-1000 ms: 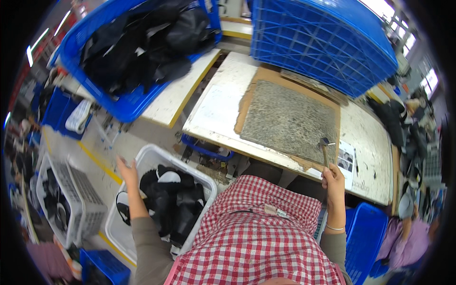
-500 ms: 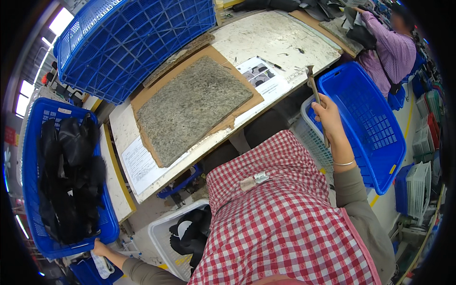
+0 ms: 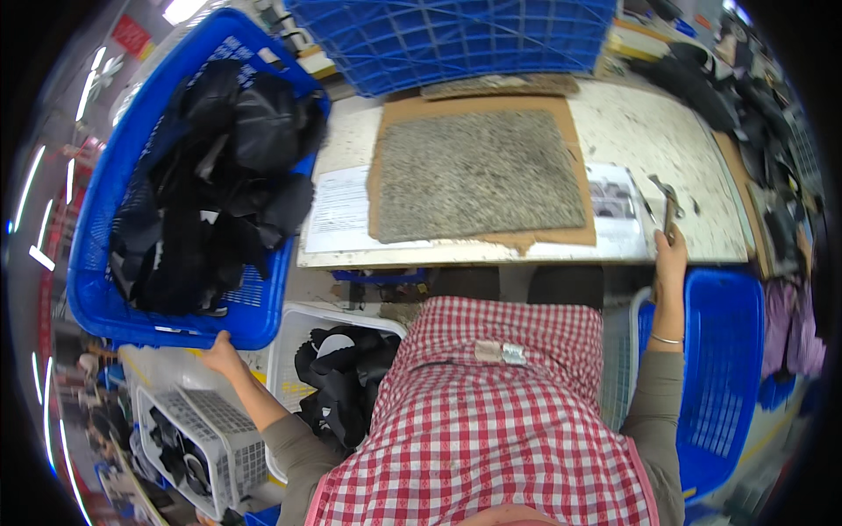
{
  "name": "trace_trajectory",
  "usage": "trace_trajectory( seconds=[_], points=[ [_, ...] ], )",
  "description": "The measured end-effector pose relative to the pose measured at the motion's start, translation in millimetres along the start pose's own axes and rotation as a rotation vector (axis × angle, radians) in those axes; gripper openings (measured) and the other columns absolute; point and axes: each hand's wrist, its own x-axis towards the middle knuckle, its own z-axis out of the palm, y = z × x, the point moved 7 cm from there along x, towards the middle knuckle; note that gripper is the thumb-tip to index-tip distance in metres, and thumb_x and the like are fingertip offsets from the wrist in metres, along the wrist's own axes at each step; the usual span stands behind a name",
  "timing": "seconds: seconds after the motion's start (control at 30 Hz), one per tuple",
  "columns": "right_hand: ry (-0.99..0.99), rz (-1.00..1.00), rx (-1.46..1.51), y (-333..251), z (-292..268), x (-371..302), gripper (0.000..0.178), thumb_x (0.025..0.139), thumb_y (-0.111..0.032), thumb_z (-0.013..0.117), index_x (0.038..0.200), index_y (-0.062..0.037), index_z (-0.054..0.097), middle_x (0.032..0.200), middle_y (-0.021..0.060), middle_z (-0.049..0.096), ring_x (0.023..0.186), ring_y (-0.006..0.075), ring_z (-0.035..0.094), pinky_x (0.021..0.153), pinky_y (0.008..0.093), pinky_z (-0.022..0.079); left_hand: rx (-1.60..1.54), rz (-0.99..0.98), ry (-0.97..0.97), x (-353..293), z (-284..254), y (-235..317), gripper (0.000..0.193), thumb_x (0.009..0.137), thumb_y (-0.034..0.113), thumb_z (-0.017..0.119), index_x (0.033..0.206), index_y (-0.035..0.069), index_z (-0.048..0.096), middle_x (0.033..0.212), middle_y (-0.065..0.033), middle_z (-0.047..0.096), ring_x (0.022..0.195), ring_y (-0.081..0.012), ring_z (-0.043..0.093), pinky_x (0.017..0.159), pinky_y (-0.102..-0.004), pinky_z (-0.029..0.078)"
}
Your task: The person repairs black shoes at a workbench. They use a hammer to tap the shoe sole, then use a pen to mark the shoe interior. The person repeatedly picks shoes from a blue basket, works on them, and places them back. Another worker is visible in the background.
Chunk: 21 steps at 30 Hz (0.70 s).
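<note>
My left hand (image 3: 225, 357) is at the near rim of a large blue plastic basket (image 3: 189, 336), its thumb over the edge and its other fingers curled mostly out of sight. Black leather-like pieces (image 3: 263, 127) fill that basket. In my right hand (image 3: 671, 254) is a hammer (image 3: 668, 210), gripped by the handle with its head pointing away from me over the table's right part. A grey, rough-surfaced slab (image 3: 478, 175) lies on brown cardboard (image 3: 574, 140) on the white table (image 3: 649, 114), between my hands.
Printed sheets (image 3: 338, 210) flank the slab. A blue crate (image 3: 456, 39) stands on its side behind it. Below left, a white basket (image 3: 279, 351) holds black pieces; an empty-looking blue basket (image 3: 721, 368) stands at right. Another person's checked sleeve (image 3: 785, 320) shows far right.
My view has swung left, so the table now lies straight ahead. The hammer has come forward over the table's right edge. My left hand stays at the blue basket's rim.
</note>
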Motion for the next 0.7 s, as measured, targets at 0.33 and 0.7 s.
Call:
trace_trajectory(
  seconds=[0.33, 0.7],
  points=[
    [0.041, -0.161, -0.628, 77.5, 19.6, 209.2, 0.053, 0.089, -0.017, 0.058, 0.141, -0.0052, 0.057, 0.116, 0.029, 0.07, 0.108, 0.045, 0.068, 0.094, 0.0498, 0.053, 0.019, -0.196, -0.099, -23.0, -49.4, 28.9, 0.038, 0.069, -0.008, 0.07, 0.106, -0.01, 0.071, 0.098, -0.0122, 0.074, 0.084, -0.0224, 0.068, 0.081, -0.0349, 0.055],
    [0.014, -0.753, -0.95, -36.1, 114.7, 112.9, 0.04, 0.1, -0.025, 0.061, 0.134, -0.0035, 0.06, 0.131, 0.0221, 0.061, 0.121, 0.0398, 0.057, 0.101, 0.0472, 0.049, 0.035, -0.004, -0.065, -48.9, 40.6, 62.9, 0.034, 0.072, 0.001, 0.071, 0.104, -0.007, 0.066, 0.09, -0.016, 0.073, 0.079, -0.0253, 0.068, 0.079, -0.0366, 0.055]
  ],
)
